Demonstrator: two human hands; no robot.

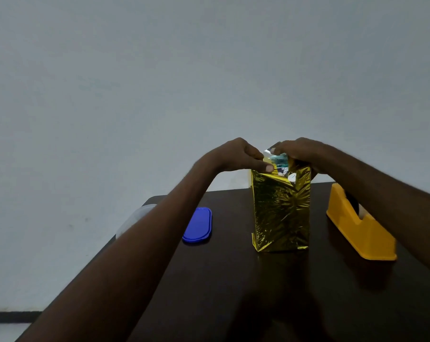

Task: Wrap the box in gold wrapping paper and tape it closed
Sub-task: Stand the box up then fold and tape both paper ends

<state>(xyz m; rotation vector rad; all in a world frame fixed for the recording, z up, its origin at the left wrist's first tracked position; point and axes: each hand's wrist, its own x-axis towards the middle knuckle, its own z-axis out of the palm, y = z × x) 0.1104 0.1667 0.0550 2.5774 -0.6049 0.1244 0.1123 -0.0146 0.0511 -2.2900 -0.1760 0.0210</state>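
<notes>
A tall box [281,211] stands upright on the dark table [233,280], its sides covered in crinkled gold wrapping paper. At the top end the paper is still loose, and a bit of teal box and silver paper backing shows there. My left hand [238,155] pinches the near left top edge of the paper between thumb and fingers. My right hand [300,150] grips the paper at the top right, fingers curled over the far flap.
A yellow tape dispenser [359,225] sits to the right of the box, partly behind my right forearm. A blue oval lid [198,225] lies to the left. A translucent container [134,218] peeks out at the table's left edge. A pale wall stands behind.
</notes>
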